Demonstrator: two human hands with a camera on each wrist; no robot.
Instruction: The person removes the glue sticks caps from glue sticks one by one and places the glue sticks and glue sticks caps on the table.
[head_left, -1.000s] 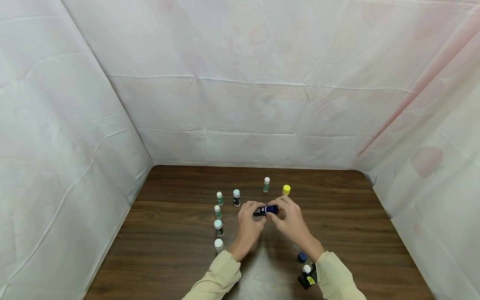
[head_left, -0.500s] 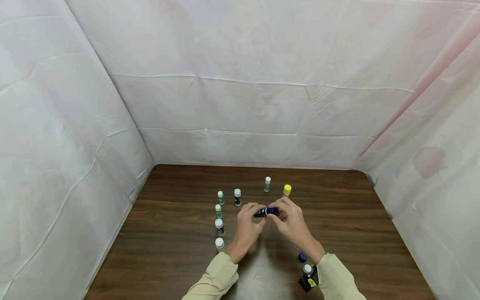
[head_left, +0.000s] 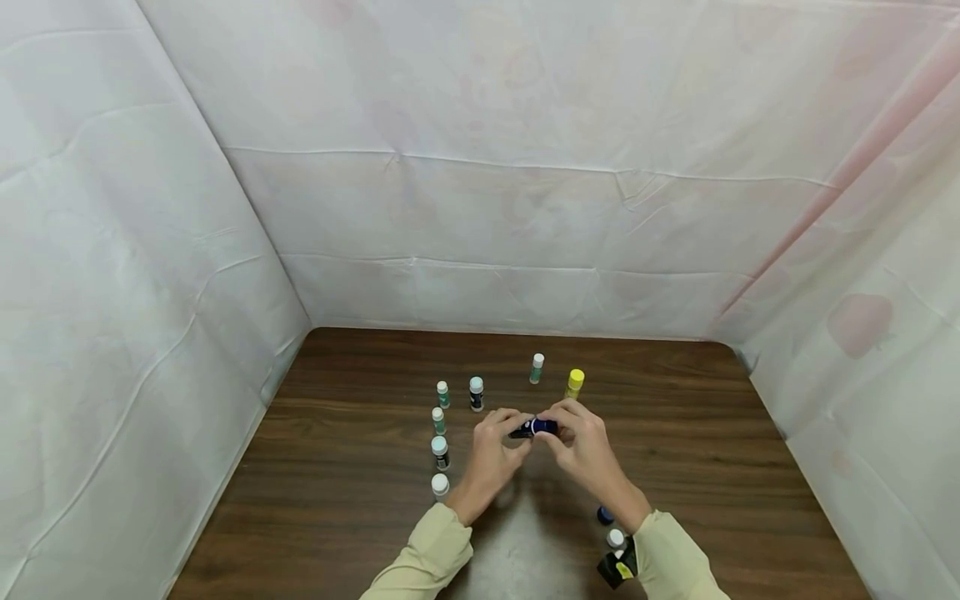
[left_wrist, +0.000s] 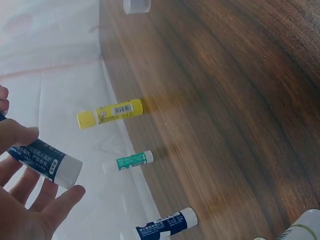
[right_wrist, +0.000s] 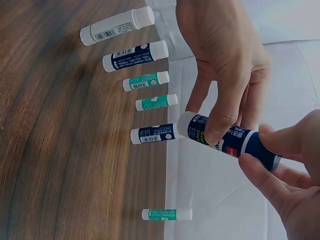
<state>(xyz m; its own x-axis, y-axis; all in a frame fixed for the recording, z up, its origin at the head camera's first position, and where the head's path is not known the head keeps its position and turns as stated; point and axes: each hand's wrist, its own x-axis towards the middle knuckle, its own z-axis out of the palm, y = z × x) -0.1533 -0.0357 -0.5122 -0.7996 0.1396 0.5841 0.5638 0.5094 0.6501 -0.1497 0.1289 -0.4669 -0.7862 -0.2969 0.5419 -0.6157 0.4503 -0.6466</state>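
Observation:
A dark blue glue stick (head_left: 538,427) with a white base and a blue cap is held sideways above the table between both hands. My left hand (head_left: 491,454) grips its label and white-base end; in the left wrist view the thumb lies across the label of the glue stick (left_wrist: 45,160). At the other end, my right hand (head_left: 588,446) pinches the blue cap (right_wrist: 262,150) between thumb and fingers. The cap sits on the stick in the right wrist view. Just beyond the right hand stands a yellow glue stick (head_left: 575,381).
Small green glue sticks (head_left: 438,422), dark blue ones (head_left: 477,396) and a white one (head_left: 440,486) stand on the wooden table (head_left: 337,467). Near the right forearm are a blue round thing (head_left: 605,515), a white-topped one (head_left: 616,538) and a black object (head_left: 611,573). White sheeting surrounds the table.
Both hands keep their hold on the glue stick and barely move. The head view has shifted slightly, and more of the yellow glue stick shows past the right hand.

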